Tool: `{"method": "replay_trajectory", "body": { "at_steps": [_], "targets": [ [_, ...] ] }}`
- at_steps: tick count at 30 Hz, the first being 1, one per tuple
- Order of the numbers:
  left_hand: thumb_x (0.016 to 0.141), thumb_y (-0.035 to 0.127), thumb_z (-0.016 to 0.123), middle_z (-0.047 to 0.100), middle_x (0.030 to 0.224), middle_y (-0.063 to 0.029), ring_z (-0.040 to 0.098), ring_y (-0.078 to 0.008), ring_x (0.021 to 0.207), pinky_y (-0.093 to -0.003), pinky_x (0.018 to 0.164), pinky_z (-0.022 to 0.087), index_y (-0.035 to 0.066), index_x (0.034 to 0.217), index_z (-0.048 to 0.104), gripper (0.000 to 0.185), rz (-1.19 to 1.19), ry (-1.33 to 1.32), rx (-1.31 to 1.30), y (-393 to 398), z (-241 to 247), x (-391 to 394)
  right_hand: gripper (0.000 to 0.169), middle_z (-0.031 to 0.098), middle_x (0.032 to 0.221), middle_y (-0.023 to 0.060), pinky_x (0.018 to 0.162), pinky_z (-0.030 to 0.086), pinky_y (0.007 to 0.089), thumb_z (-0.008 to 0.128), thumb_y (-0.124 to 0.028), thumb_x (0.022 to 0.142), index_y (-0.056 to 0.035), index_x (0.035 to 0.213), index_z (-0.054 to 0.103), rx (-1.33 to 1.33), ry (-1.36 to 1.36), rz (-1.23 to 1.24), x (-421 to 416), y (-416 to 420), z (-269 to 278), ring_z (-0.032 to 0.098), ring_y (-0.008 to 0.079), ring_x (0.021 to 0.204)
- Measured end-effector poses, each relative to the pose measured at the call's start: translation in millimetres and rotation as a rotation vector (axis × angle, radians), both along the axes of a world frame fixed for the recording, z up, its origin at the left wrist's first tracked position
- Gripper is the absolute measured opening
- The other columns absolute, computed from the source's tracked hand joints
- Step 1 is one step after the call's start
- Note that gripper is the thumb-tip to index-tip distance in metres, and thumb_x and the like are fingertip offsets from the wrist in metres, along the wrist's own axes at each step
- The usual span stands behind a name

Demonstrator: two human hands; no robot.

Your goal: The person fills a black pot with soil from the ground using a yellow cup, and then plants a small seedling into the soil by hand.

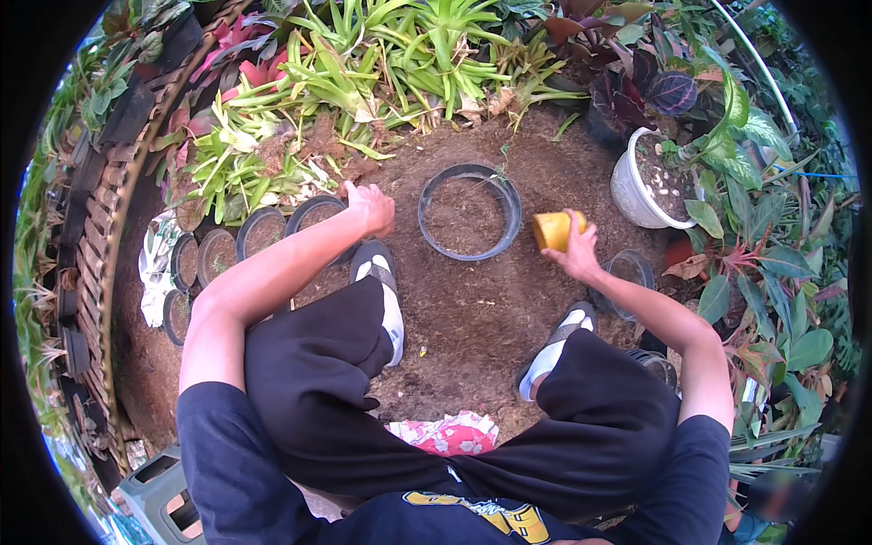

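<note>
My right hand (578, 251) grips a yellow container (553, 230), tilted on its side just above the soil, right of a large round black pot (425, 216) that has soil in it. My left hand (371, 210) is at the right rim of a soil-filled black pot (294, 219) beside the left foot; its fingertips are partly hidden, and whether they grip anything is unclear. More round pots with soil, among them a black one (242, 240), stand in a row to the left. A clear plastic pot (648, 267) is behind my right wrist.
Uprooted green bromeliads (334, 75) lie heaped at the far side. A white pot (623, 191) with a leafy plant stands at the right, with dense foliage behind it. A white cloth-like bag (155, 272) lies far left. A green plastic stool or crate (153, 487) is at lower left.
</note>
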State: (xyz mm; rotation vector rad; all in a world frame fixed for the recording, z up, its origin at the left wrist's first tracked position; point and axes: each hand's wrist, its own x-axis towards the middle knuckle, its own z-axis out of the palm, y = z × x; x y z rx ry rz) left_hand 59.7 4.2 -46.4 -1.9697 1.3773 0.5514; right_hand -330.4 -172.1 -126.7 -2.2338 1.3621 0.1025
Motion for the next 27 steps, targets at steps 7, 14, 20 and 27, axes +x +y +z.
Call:
{"method": "replay_trajectory", "body": {
  "at_steps": [7, 14, 20, 27],
  "targets": [
    [0.094, 0.025, 0.062, 0.061, 0.138, -0.0166, 0.062, -0.0363, 0.128, -0.0694, 0.1, 0.037, 0.011, 0.137, 0.066, 0.045, -0.008, 0.023, -0.008, -7.2, 10.5, -9.8, 0.114, 0.028, 0.139, 0.0362, 0.111, 0.039, 0.0633, 0.092, -0.039, 0.074, -0.0205, 0.155, 0.014, 0.194, 0.041, -0.069, 15.4, 31.8, -5.3, 0.04, 0.0558, 0.129],
    [0.099, 0.033, 0.056, 0.059, 0.136, -0.0202, 0.063, -0.0401, 0.124, -0.0725, 0.103, 0.038, 0.008, 0.146, 0.056, 0.053, -0.052, 0.031, 0.022, 0.0, -1.6, 6.0, 0.089, 0.041, 0.147, 0.0222, 0.1, 0.049, 0.053, 0.074, -0.037, 0.09, -0.023, 0.153, 0.012, 0.785, -0.364, -0.299, -23.2, -10.3, 34.3, 0.057, 0.0364, 0.121],
    [0.097, 0.045, 0.063, 0.065, 0.13, -0.0215, 0.069, -0.0373, 0.114, -0.0715, 0.103, 0.04, 0.01, 0.163, 0.029, 0.082, -0.09, 0.063, -0.215, 2.4, -3.7, 5.8, 0.081, 0.043, 0.146, 0.0242, 0.103, 0.048, 0.0543, 0.072, -0.033, 0.093, -0.0257, 0.152, 0.016, 0.877, -0.541, -0.248, -39.9, -29.9, 90.2, 0.057, 0.037, 0.12],
    [0.094, 0.04, 0.061, 0.072, 0.118, -0.022, 0.073, -0.0395, 0.107, -0.0726, 0.103, 0.04, 0.012, 0.16, 0.032, 0.078, -0.117, 0.166, -0.33, -8.9, 5.8, -6.1, 0.092, 0.04, 0.151, 0.0266, 0.103, 0.055, 0.053, 0.079, -0.026, 0.089, -0.0146, 0.155, 0.017, 0.253, -0.632, 0.119, 1.4, 5.9, 176.1, 0.051, 0.0377, 0.137]
  ]
}}
